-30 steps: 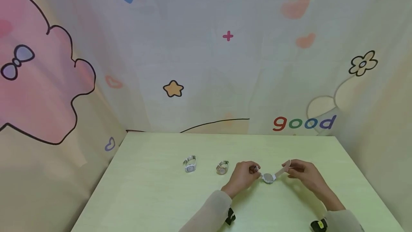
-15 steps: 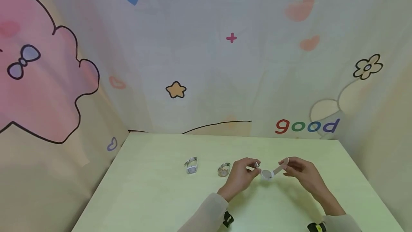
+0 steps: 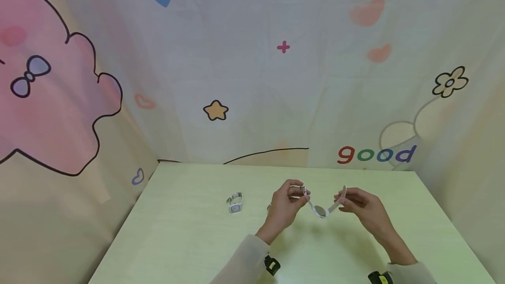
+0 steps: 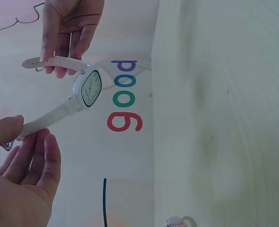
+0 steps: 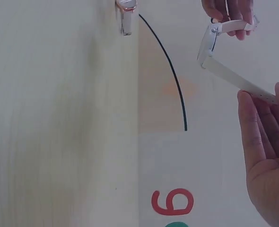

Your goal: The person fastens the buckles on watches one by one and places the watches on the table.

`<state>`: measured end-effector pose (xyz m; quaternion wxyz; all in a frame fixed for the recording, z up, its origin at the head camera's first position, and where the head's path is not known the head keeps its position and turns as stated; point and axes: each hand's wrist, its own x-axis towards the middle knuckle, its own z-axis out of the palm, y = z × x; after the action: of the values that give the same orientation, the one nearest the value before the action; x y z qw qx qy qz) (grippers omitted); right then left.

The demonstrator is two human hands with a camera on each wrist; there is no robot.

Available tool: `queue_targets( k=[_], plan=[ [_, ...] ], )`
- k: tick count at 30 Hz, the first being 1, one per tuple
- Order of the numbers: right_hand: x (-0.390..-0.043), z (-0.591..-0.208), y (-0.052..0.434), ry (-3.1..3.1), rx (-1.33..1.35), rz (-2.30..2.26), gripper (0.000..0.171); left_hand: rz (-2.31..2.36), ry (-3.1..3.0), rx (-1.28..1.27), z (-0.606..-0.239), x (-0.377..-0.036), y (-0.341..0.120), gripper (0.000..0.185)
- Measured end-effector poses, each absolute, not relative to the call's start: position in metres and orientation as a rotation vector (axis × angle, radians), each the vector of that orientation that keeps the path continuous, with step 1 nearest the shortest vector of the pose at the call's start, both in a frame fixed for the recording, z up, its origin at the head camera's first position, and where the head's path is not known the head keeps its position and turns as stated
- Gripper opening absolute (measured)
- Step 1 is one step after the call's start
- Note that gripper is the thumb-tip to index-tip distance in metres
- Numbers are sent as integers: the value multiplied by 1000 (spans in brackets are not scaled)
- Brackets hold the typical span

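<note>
A white wristwatch (image 3: 320,211) with an unfastened strap hangs above the table, sagging between both hands. My left hand (image 3: 283,203) pinches the buckle end of its strap between thumb and fingers. The pointed end with the holes is pinched by my right hand (image 3: 364,207). In the left wrist view the dial of the watch (image 4: 90,88) shows, along with both strap halves. From the side, the right wrist view catches the watch case (image 5: 206,46). Behind my left hand, a second wristwatch is mostly hidden in the head view; the right wrist view shows that watch (image 5: 126,14) partly.
Another wristwatch (image 3: 235,203), silvery white, lies on the pale table (image 3: 177,240) to the left. A printed curtain (image 3: 252,78) stands along the table's back edge and both sides. Each wrist wears a black strap, such as the left one's band (image 3: 272,265).
Both hands have lifted the white wristwatch and shifted somewhat left and away. Its strap now sags more steeply. My left hand has come in front of the second watch, covering most of it.
</note>
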<state>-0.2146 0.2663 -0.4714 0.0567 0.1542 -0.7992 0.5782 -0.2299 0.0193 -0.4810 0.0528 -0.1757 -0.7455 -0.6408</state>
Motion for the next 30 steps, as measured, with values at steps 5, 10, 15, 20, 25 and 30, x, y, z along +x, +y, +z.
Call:
queue_targets(
  k=[5,10,15,20,25,30],
  plan=[
    [-216,-469,253,-2371,477,1777,29,-2004,-2206,-485,-480,-232,9,24],
    [-217,-467,240,-2348,510,1782,27,-2034,-2193,-426,-475,-230,1,26],
    [-212,-466,235,-2377,476,1753,28,-2056,-2178,-436,-473,-228,0,25],
    [-208,-465,233,-2382,435,1742,28,-2070,-2178,-438,-474,-228,2,26],
    [-209,-465,227,-2381,452,1751,30,-2101,-2138,-390,-473,-226,-2,26],
    [-209,-464,225,-2370,446,1755,28,-2141,-2118,-408,-472,-226,-4,27]
  ],
)
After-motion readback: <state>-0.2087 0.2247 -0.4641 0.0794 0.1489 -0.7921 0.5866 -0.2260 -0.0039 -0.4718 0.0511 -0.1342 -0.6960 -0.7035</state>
